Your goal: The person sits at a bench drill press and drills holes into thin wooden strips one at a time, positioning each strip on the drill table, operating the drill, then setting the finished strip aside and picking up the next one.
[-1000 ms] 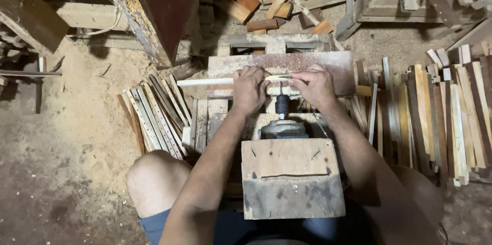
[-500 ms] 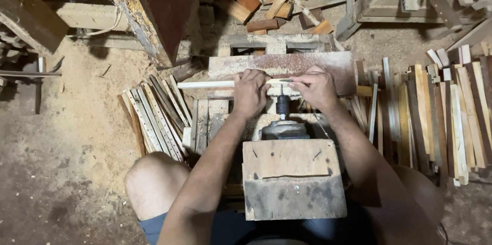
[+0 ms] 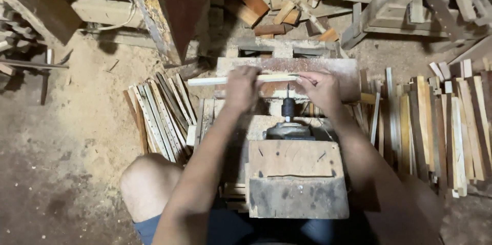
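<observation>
Left hand [image 3: 242,88] and right hand [image 3: 322,88] both clenched on pale wooden slat [image 3: 215,80]. Long axis horizontal, free end pointing left past left fingers [image 3: 250,73], just above drill bit [image 3: 288,91].

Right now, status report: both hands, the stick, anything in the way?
Left hand and right hand both grip the pale wooden strip, held level across the drill bit. Drilled strips piled left, wood slats right; nothing blocking.

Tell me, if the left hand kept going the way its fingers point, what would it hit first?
The left hand points away from the person, over the pale stick it grips. Next in line is probably the reddish board behind the stick, though depth is unclear.
</observation>
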